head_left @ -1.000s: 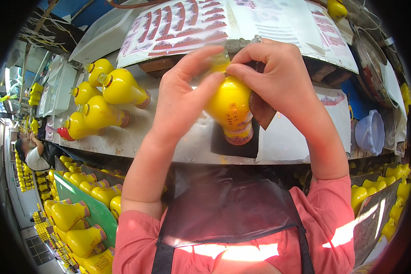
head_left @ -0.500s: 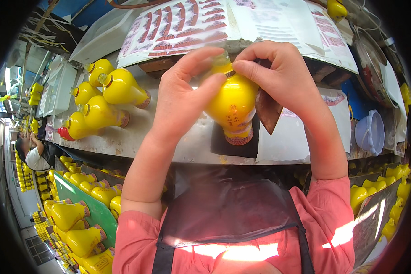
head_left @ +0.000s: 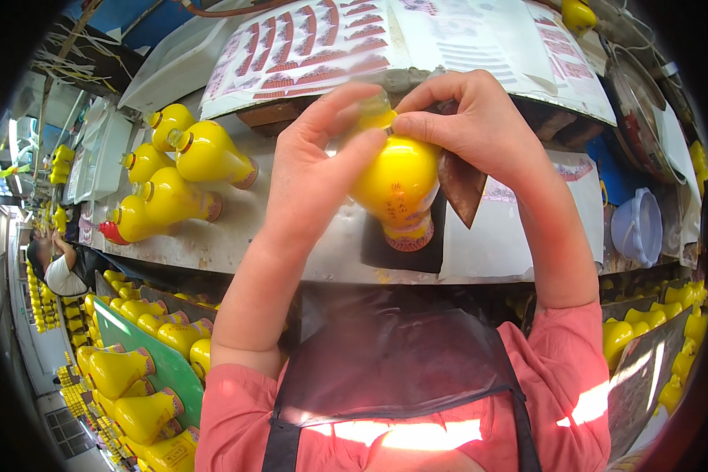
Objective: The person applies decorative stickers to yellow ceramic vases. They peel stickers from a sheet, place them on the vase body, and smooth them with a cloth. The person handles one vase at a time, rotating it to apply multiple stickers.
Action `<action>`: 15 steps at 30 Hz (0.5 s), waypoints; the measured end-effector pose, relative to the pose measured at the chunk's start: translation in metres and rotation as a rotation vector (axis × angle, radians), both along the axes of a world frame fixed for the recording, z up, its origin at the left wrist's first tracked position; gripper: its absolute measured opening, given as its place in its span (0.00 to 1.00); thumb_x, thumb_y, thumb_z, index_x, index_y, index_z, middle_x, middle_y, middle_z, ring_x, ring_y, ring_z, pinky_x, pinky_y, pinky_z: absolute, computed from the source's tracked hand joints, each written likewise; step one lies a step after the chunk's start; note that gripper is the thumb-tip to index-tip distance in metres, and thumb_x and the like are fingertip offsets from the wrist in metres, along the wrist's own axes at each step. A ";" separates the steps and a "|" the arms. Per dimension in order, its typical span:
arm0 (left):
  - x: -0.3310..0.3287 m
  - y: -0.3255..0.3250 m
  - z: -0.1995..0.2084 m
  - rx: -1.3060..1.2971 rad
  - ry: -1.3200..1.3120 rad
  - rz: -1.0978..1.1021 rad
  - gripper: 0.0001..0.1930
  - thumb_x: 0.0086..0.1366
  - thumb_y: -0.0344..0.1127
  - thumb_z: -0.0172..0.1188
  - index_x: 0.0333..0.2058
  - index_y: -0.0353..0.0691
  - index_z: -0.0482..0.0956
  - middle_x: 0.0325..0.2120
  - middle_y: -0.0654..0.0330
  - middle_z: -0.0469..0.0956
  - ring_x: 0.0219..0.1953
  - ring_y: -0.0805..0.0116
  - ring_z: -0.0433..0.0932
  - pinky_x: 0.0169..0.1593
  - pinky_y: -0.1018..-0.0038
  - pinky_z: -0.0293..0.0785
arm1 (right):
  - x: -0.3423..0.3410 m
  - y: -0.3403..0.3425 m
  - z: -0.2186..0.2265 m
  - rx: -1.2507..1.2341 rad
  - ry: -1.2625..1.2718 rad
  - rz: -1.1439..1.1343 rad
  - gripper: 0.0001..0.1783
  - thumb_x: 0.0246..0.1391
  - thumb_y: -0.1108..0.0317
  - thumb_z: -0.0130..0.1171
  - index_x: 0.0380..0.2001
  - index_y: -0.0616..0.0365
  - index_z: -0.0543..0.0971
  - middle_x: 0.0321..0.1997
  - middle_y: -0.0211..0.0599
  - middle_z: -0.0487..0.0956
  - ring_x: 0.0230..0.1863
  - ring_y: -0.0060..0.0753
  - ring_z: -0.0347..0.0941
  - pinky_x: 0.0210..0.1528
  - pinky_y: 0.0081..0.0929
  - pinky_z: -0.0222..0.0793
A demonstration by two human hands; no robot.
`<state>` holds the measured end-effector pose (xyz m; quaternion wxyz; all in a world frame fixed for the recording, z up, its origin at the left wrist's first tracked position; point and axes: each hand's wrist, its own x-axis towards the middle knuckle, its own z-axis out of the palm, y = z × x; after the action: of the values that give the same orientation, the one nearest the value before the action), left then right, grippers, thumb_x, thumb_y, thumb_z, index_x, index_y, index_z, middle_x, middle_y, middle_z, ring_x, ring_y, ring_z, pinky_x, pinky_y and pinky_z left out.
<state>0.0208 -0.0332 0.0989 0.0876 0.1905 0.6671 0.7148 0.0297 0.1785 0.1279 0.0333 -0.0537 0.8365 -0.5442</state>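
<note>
A glossy yellow bottle (head_left: 397, 177) with a clear neck stands on a black pad (head_left: 430, 252) in front of me. Red print and a patterned band at its base show on its side. My left hand (head_left: 322, 149) curves around the left of the neck, thumb against the collar. From the other side my right hand (head_left: 460, 114) presses thumb and fingers at the same collar. Fingers behind the neck are partly hidden. A brown pointed scraper-like piece (head_left: 458, 189) sticks out below my right palm; what bears it is hidden.
Several yellow bottles (head_left: 212, 153) stand on the bench at left. Behind lies a board with printed decal sheets (head_left: 315, 47). A lilac bucket (head_left: 637, 226) stands at right, near a white sheet (head_left: 488, 244). More bottles fill racks (head_left: 138, 330) below; a person (head_left: 59, 263) is far left.
Both hands stay at the bottle's neck. My right thumb and fingers have slid slightly left along the collar, and the bottle has shifted or turned a little.
</note>
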 end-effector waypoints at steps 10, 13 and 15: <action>0.003 0.000 0.001 0.050 -0.054 -0.010 0.23 0.68 0.23 0.62 0.62 0.36 0.75 0.51 0.50 0.83 0.53 0.67 0.81 0.60 0.70 0.76 | 0.001 0.003 0.006 0.007 -0.087 0.007 0.13 0.55 0.63 0.70 0.36 0.64 0.87 0.29 0.32 0.84 0.30 0.17 0.78 0.35 0.19 0.75; 0.005 0.002 -0.002 0.125 -0.097 -0.009 0.23 0.69 0.23 0.61 0.62 0.36 0.75 0.52 0.50 0.83 0.53 0.67 0.81 0.60 0.71 0.77 | 0.000 0.002 0.001 -0.073 -0.044 0.009 0.13 0.56 0.64 0.70 0.36 0.64 0.87 0.30 0.31 0.84 0.31 0.17 0.78 0.36 0.19 0.75; 0.006 0.004 -0.003 0.088 -0.059 -0.002 0.23 0.69 0.23 0.61 0.62 0.36 0.74 0.52 0.50 0.83 0.53 0.68 0.81 0.59 0.71 0.77 | -0.001 0.001 -0.002 -0.076 -0.028 0.020 0.12 0.56 0.64 0.70 0.36 0.64 0.87 0.30 0.31 0.84 0.31 0.17 0.78 0.36 0.20 0.75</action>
<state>0.0266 -0.0296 0.0960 0.0994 0.1735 0.6322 0.7486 0.0289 0.1795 0.1260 0.0483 -0.0556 0.8142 -0.5758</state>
